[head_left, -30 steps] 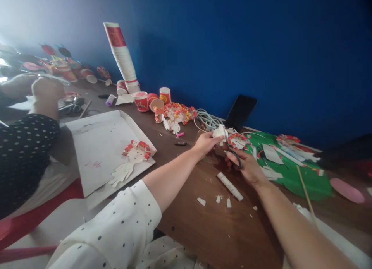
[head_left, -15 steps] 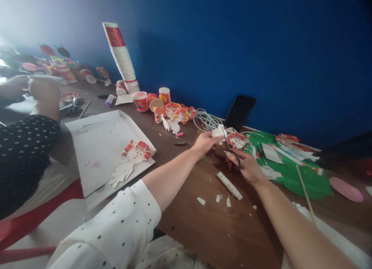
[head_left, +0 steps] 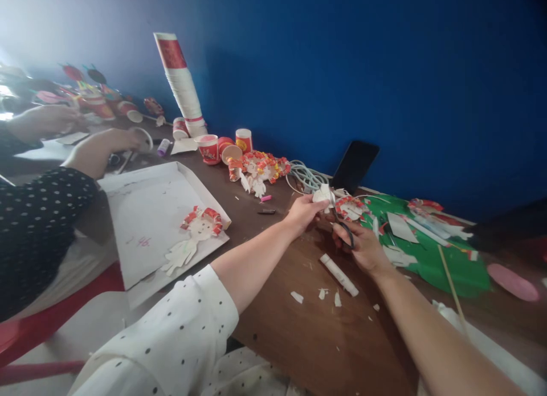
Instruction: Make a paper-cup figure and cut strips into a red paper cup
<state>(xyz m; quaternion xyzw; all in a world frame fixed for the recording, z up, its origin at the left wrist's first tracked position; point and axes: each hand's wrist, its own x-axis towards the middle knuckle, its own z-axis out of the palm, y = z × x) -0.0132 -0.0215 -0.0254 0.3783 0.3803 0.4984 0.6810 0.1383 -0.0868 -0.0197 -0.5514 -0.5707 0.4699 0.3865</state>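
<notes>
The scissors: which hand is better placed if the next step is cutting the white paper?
The right hand, I judge: it holds the scissors, which reach up to the white paper. The left hand grips that paper, so it seems better suited to steadying it.

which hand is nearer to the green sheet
Right. The right hand, gripping scissors, is close by the left side of the green sheet; the left hand, holding white paper, is farther left of it.
</notes>
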